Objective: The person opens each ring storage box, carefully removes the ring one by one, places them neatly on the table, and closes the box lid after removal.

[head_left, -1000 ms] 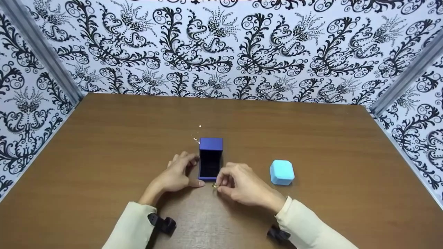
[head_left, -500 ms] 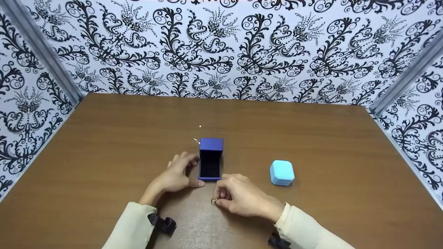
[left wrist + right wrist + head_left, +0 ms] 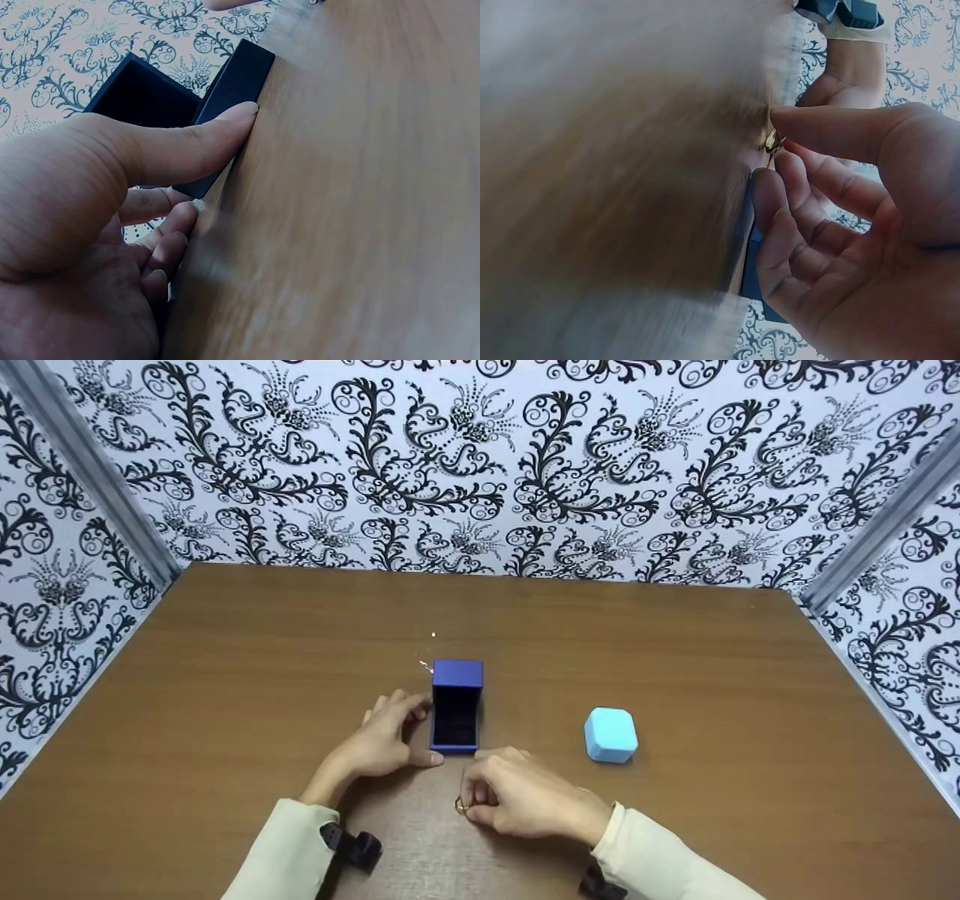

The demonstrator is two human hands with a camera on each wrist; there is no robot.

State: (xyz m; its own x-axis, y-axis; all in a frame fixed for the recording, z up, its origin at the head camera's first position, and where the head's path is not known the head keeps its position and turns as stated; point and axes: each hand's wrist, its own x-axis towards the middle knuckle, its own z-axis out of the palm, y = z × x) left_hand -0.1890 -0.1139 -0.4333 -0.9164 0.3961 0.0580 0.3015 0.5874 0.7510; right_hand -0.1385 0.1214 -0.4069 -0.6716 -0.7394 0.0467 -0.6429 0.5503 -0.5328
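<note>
A blue ring box [image 3: 457,673] stands with its lid raised and its dark inside facing the person. My left hand [image 3: 386,739] holds it steady from the left, thumb along the front of the base and fingers at the side. In the left wrist view, that thumb lies against the dark base [image 3: 238,79]. Just in front of the box, my right hand [image 3: 517,795] pinches a small gold ring [image 3: 460,806] low at the table surface. The right wrist view has the gold ring [image 3: 774,141] by the thumb tip, partly hidden by the fingers.
A light blue small box [image 3: 611,733] with rounded corners sits shut to the right of the right hand. Small bright specks [image 3: 426,666] lie behind the blue box, too small to identify. Patterned panels [image 3: 480,472] border the wooden table [image 3: 712,675].
My right hand has drawn back from the box's front edge toward the person, with the ring between its fingers. My left hand and both boxes have stayed in place.
</note>
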